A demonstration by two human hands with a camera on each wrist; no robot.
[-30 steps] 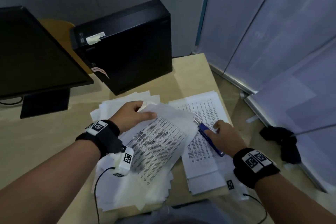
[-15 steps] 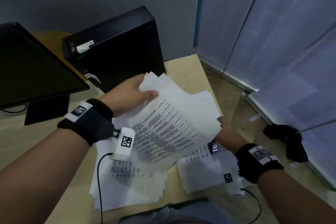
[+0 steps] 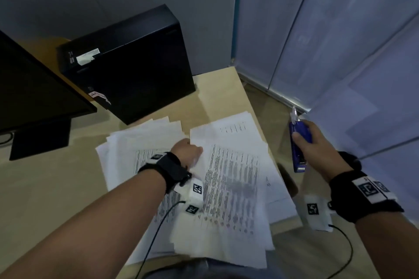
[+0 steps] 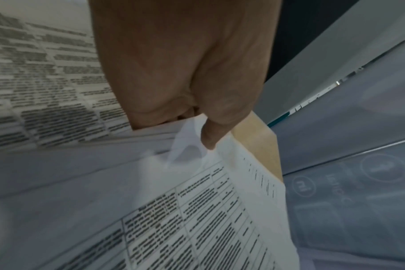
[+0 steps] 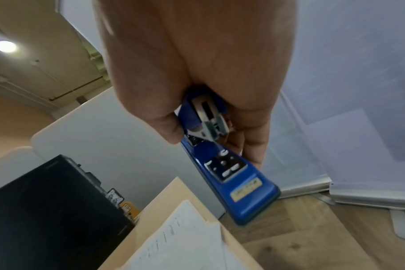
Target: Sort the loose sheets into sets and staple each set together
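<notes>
Fingers first: the left hand [image 3: 189,150] has its thumb [image 4: 210,135] and curled fingers pinching the top edge of a sheaf of printed sheets [image 3: 229,190], which it holds fanned and blurred over the desk's near edge. Out to the right, the right hand [image 3: 317,145] is wrapped round a blue stapler [image 3: 298,142], thumb on one side, fingers on the other, and carries it in the air beyond the desk's right edge, over the floor; the wrist view shows the stapler's mouth gaping, base plate swung away from the metal magazine. Under the held sheaf, more loose sheets [image 3: 140,140] lie spread in a ragged fan across the near middle of the desk [image 3: 45,188], and a second pile [image 3: 233,129] sits by the right edge. Further back, a black computer tower [image 3: 133,65] stands near the far right corner, with a dark monitor [image 3: 34,88] to its left.
</notes>
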